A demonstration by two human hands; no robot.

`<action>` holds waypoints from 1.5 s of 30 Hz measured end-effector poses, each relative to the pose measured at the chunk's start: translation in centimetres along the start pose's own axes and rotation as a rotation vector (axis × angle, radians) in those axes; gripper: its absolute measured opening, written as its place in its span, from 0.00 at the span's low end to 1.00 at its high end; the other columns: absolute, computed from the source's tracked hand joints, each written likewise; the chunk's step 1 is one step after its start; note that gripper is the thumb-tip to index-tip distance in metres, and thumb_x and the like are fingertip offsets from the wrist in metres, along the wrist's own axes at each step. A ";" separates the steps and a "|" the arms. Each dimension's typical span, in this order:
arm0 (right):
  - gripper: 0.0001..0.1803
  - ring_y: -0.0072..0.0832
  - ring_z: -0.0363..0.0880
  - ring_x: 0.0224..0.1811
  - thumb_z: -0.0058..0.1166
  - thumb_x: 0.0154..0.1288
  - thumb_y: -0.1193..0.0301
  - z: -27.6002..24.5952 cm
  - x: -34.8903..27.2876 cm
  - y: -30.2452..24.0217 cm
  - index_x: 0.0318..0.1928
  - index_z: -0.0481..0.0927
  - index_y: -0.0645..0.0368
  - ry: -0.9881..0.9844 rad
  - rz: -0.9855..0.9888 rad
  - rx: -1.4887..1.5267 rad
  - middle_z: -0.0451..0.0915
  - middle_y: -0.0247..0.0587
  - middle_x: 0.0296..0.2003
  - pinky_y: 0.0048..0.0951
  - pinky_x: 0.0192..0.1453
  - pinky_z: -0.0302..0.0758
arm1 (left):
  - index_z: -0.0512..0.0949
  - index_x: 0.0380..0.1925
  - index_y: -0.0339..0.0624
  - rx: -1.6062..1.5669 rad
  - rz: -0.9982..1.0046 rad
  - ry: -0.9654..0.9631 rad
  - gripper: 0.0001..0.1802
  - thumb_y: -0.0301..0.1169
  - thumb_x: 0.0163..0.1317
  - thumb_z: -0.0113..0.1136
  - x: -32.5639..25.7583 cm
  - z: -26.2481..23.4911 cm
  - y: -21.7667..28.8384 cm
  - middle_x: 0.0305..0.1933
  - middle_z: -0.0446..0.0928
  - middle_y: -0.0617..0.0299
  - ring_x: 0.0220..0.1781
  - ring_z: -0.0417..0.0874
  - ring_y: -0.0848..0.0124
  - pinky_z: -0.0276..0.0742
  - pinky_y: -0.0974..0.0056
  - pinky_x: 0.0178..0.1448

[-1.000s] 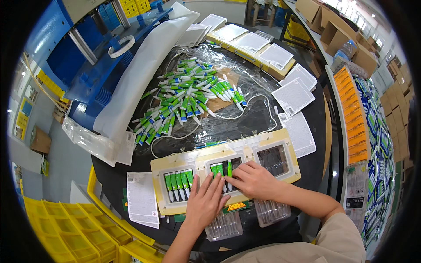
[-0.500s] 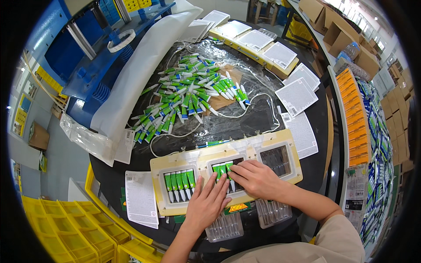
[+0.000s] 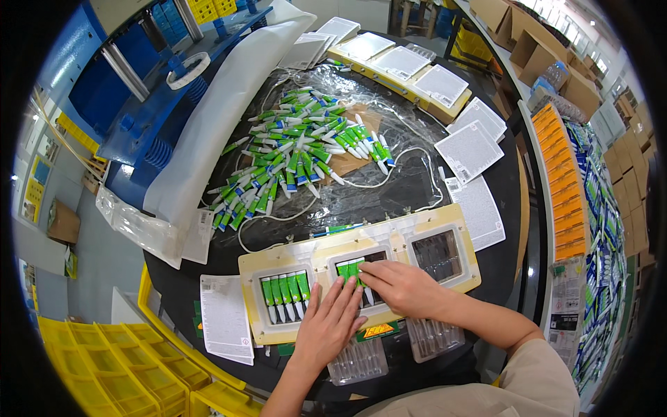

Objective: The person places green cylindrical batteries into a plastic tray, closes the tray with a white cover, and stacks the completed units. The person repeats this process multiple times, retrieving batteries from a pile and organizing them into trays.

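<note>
A pale yellow three-window frame (image 3: pixel 464 279) lies before me with clear moulded trays in its windows. The left window holds a row of several green tubes with white caps (image 3: pixel 285 286). In the middle window are a few more green tubes (image 3: pixel 342 270), partly hidden by my hands. My left hand (image 3: pixel 328 325) lies with its fingers stretched out over the lower part of these tubes. Beside it, the bent fingers of my right hand (image 3: pixel 403 286) are closed on the rightmost green tube there. The right window's tray (image 3: pixel 436 256) shows bare slots.
A heap of green tubes (image 3: pixel 292 149) lies on plastic film beyond the frame. A second frame with printed cards (image 3: pixel 404 64) stands at the back. Loose cards (image 3: pixel 476 212) lie at both sides. Clear trays (image 3: pixel 358 361) stick out below the frame; yellow crates (image 3: pixel 118 361) stand lower left.
My right hand's fingertips have shifted slightly left and down over the middle window's tubes. My left hand stays nearly in place.
</note>
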State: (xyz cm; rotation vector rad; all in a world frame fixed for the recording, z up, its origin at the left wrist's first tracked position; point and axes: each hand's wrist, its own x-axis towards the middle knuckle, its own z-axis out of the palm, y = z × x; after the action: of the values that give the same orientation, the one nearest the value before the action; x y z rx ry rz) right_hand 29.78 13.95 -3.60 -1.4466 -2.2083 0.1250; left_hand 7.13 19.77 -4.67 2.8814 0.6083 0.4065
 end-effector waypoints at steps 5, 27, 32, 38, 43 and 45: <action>0.19 0.42 0.81 0.52 0.58 0.57 0.75 -0.4 0.5 0.3 0.50 0.81 0.68 0.003 0.010 0.021 0.80 0.49 0.52 0.38 0.56 0.79 | 0.72 0.68 0.40 -0.042 -0.021 -0.099 0.35 0.52 0.70 0.59 0.3 -0.6 -0.1 0.75 0.69 0.56 0.78 0.67 0.60 0.52 0.41 0.82; 0.16 0.40 0.80 0.41 0.62 0.61 0.78 -5.4 1.2 4.5 0.51 0.84 0.61 0.290 0.248 -0.082 0.78 0.43 0.38 0.37 0.39 0.79 | 0.85 0.42 0.45 -0.021 0.125 0.353 0.14 0.21 0.55 0.64 12.9 -1.7 -11.3 0.47 0.84 0.59 0.49 0.85 0.59 0.82 0.56 0.49; 0.20 0.35 0.81 0.34 0.66 0.55 0.80 -5.5 -4.7 -1.2 0.51 0.85 0.66 0.314 0.225 -0.103 0.81 0.43 0.38 0.30 0.34 0.79 | 0.85 0.52 0.41 -0.073 0.289 0.308 0.18 0.28 0.61 0.64 4.8 -1.3 0.7 0.51 0.85 0.56 0.54 0.87 0.63 0.80 0.56 0.63; 0.21 0.34 0.80 0.35 0.62 0.52 0.80 -4.1 -4.6 -1.5 0.49 0.83 0.73 0.224 0.154 -0.268 0.80 0.46 0.39 0.29 0.37 0.79 | 0.85 0.52 0.42 0.094 0.238 0.208 0.18 0.29 0.61 0.64 4.4 0.4 2.3 0.54 0.84 0.57 0.58 0.85 0.65 0.76 0.55 0.69; 0.22 0.35 0.81 0.37 0.62 0.52 0.77 -3.9 -3.9 -1.5 0.50 0.83 0.71 0.178 0.113 -0.282 0.79 0.45 0.40 0.30 0.39 0.80 | 0.83 0.51 0.37 0.105 0.228 0.143 0.19 0.33 0.61 0.67 4.3 0.6 1.7 0.58 0.83 0.54 0.62 0.83 0.62 0.72 0.50 0.72; 0.22 0.34 0.81 0.39 0.60 0.52 0.77 -3.6 -3.6 -1.5 0.49 0.83 0.71 0.155 0.064 -0.339 0.79 0.45 0.40 0.29 0.42 0.80 | 0.83 0.52 0.35 0.022 0.162 0.115 0.21 0.36 0.61 0.69 4.1 1.0 1.7 0.60 0.82 0.53 0.63 0.82 0.61 0.71 0.48 0.73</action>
State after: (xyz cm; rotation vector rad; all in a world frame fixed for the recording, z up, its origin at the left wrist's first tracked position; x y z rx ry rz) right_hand 31.23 9.42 -1.24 -1.6425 -2.1283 -0.3448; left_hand 11.70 19.85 -4.27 2.9552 0.3984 0.5952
